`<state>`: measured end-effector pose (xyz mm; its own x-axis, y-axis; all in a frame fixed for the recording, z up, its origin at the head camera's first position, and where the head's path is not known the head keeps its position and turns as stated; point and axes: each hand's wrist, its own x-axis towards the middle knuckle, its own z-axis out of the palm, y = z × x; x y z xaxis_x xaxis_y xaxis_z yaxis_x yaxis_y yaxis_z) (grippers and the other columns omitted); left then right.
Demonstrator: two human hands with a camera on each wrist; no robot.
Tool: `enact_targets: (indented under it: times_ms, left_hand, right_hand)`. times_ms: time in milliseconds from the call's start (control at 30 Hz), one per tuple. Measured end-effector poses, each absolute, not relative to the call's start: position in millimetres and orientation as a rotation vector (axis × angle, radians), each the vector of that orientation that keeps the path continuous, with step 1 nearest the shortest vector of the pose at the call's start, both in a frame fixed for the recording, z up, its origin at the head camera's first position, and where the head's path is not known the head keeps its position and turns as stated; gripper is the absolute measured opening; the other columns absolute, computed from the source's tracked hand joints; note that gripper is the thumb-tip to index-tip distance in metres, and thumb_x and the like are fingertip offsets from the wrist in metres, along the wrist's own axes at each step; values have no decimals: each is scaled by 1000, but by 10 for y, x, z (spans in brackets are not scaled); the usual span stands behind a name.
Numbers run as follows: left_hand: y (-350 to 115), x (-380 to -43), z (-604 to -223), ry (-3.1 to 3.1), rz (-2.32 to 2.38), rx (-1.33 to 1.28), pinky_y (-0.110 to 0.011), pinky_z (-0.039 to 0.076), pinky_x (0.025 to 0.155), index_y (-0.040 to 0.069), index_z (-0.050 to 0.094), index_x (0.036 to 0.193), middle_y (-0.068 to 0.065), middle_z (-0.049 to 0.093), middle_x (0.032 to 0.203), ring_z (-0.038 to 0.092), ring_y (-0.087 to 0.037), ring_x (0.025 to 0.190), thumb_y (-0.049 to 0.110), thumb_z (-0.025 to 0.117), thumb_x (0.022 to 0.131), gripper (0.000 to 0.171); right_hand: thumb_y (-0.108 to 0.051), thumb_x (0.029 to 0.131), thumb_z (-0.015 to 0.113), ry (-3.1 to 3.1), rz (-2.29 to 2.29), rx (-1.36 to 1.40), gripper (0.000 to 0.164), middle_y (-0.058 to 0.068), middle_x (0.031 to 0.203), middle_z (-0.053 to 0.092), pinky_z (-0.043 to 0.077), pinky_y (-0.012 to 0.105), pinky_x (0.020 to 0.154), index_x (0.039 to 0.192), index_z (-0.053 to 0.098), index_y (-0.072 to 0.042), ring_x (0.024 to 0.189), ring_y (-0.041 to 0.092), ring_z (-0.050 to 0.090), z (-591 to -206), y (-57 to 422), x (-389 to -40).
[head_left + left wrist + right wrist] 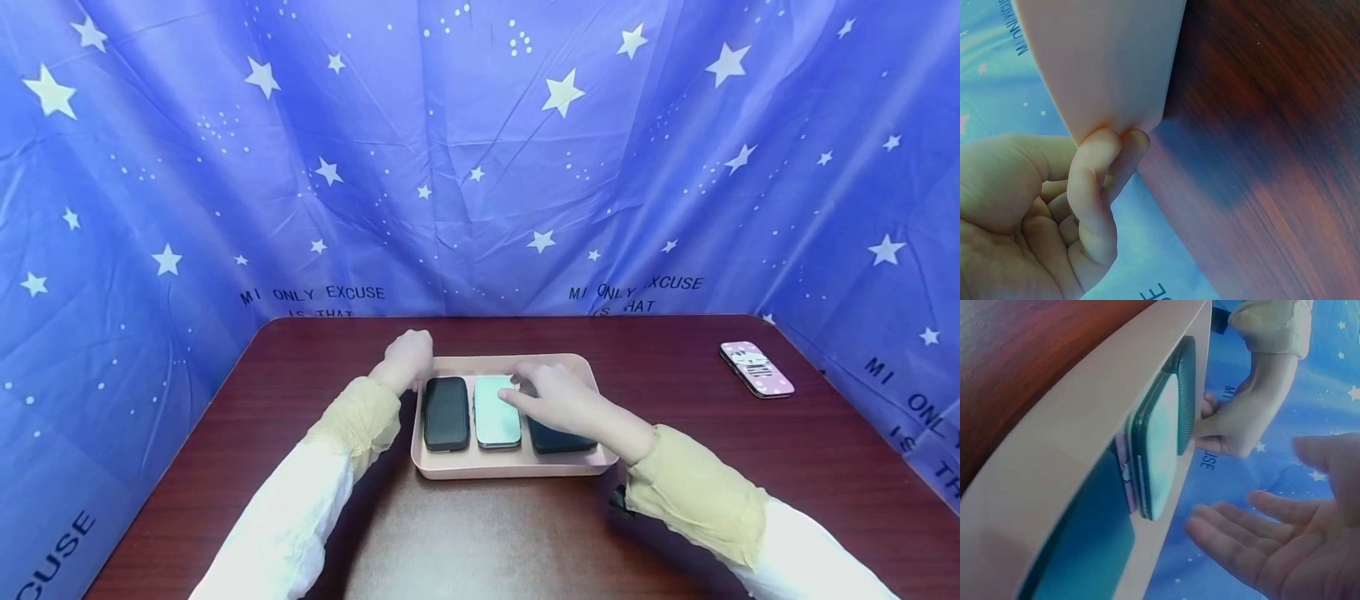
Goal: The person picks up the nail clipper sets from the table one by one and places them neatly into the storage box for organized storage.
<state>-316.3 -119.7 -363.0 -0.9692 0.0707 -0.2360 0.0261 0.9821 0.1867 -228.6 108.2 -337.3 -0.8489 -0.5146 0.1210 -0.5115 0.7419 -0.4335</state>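
Note:
A pale pink tray [510, 471] holds a black ribbed case [446, 414], a mint-green case [497, 417] and a dark blue-green case [561, 441], side by side. My left hand [408, 358] is at the tray's left end; in the left wrist view its thumb and finger [1094, 169] pinch the tray's edge. Over the right part of the tray is my right hand [558, 398], partly hiding the dark case. In the right wrist view that hand [1272, 544] has spread, relaxed fingers with nothing between them. A pink strip [1124, 472] shows beside the mint case.
A pink case with a cat picture [757, 369] lies near the right edge of the dark red wooden table [247, 467]. Behind the table hangs a blue curtain [465, 208] with stars. A small black object [620, 500] shows by the right sleeve.

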Motion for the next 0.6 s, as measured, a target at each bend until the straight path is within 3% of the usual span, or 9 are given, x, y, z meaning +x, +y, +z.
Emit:
enact_targets:
  times_ms: [167,300,400,600]
  left_hand:
    - [-1194,-3164,-3639,2887,263,72,-29,52,45,3,65,72,-4,62,47,62,-13,42,-3,63,77,8]
    - [-1190,-3154,-3644,2906,264,70,-29,52,44,2,63,75,-4,61,45,61,-13,41,-4,63,75,7]
    - [-1186,-3155,-3647,2913,257,70,-29,51,44,2,63,79,-3,61,45,61,-13,41,-3,61,76,6]
    - [-1188,-3163,-3652,2915,238,75,-28,51,45,2,64,78,-3,62,46,61,-13,41,-2,62,76,5]
  right_hand:
    - [-40,95,52,2986,-725,-959,53,8,134,55,45,48,95,137,46,-10,117,25,57,-3240,1151,-2201]
    - [-45,95,49,2998,-738,-956,58,7,148,39,33,52,107,144,38,-15,134,26,40,-3144,1245,-2174]
    - [-50,95,47,2982,-739,-946,62,7,154,27,25,50,113,147,32,-20,142,27,25,-3086,1329,-2176]
    - [-49,94,49,3050,-616,-1007,63,4,158,17,15,59,113,148,28,-26,146,28,10,-3001,1519,-2192]
